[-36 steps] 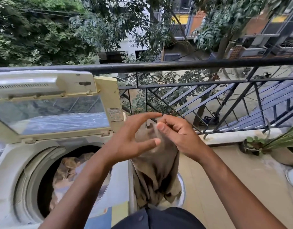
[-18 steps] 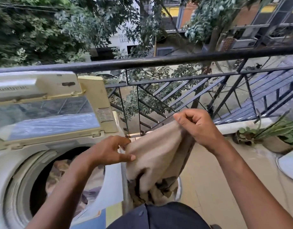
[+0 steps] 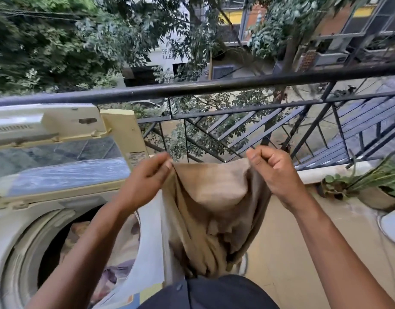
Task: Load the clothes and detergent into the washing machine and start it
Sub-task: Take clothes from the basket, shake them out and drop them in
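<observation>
The tan garment (image 3: 214,208) hangs between your two hands, just right of the washing machine (image 3: 20,221) and in front of the black balcony railing (image 3: 214,86). In the head view, your left hand (image 3: 145,177) pinches the garment's upper left edge between thumb and curled fingers, and your right hand (image 3: 272,170) grips the upper right edge in a closed fist. The cloth is stretched across the top and sags below into bunched folds that reach down to your dark clothing at the bottom edge of the view. The machine's lid (image 3: 58,150) stands raised, and the round drum opening (image 3: 85,253) already holds other clothes. Potted plants (image 3: 379,186) sit on the balcony floor at the right, near the railing's base.
</observation>
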`<control>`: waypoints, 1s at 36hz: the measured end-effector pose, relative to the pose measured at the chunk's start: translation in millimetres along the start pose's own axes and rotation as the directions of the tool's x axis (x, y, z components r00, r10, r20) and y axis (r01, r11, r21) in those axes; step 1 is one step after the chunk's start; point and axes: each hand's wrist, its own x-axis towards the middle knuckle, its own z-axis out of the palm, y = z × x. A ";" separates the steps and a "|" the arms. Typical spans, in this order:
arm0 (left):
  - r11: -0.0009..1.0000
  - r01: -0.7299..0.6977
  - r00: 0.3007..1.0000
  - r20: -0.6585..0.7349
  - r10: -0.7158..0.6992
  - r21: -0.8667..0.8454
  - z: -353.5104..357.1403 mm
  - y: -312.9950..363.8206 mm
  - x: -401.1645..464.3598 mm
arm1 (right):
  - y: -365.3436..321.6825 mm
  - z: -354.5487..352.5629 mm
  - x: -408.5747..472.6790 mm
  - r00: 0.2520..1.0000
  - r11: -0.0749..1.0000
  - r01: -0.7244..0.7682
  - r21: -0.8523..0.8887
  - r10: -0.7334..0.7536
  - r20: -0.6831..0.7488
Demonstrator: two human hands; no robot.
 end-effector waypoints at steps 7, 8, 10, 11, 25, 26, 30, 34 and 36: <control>0.929 -0.194 0.939 -0.334 0.082 -0.316 -52.5 91.6 24.2 | 10.4 23.0 -10.6 0.988 0.997 -0.057 -0.055 0.064 0.144; 0.913 -0.236 0.928 -0.356 0.110 -0.334 -60.6 103.6 25.6 | 12.9 24.7 -12.5 0.982 0.993 -0.068 -0.092 0.083 0.172; 0.881 -0.314 0.912 -0.370 0.176 -0.355 -73.5 123.0 24.9 | 17.8 28.2 -15.7 0.973 0.967 -0.088 -0.238 0.134 0.187; 0.863 -0.344 0.908 -0.366 0.205 -0.370 -78.2 128.8 23.7 | 22.3 30.4 -16.7 0.973 0.938 -0.086 -0.337 0.151 0.172; 0.779 -0.202 0.930 -0.365 -0.037 -0.594 -76.7 86.0 -9.4 | 126.7 15.5 -42.7 0.781 0.618 -0.467 -0.632 0.624 0.033; 0.775 -0.162 0.929 -0.359 -0.089 -0.611 -71.2 79.7 -11.2 | 129.4 12.2 -39.7 0.782 0.634 -0.509 -0.582 0.624 -0.004; 0.779 0.002 0.897 -0.343 -0.278 -0.627 -45.8 60.6 -15.0 | 84.3 15.0 -16.0 0.839 0.795 -0.536 -0.284 0.538 -0.075; 0.804 0.103 0.853 -0.364 -0.374 -0.585 -19.7 65.6 -15.2 | 22.4 27.2 8.2 0.937 0.930 -0.350 -0.114 0.347 -0.050; 0.749 0.084 0.870 -0.318 -0.377 -0.657 -8.6 71.2 -17.5 | -9.9 38.3 13.0 0.963 0.963 -0.268 -0.001 0.268 -0.020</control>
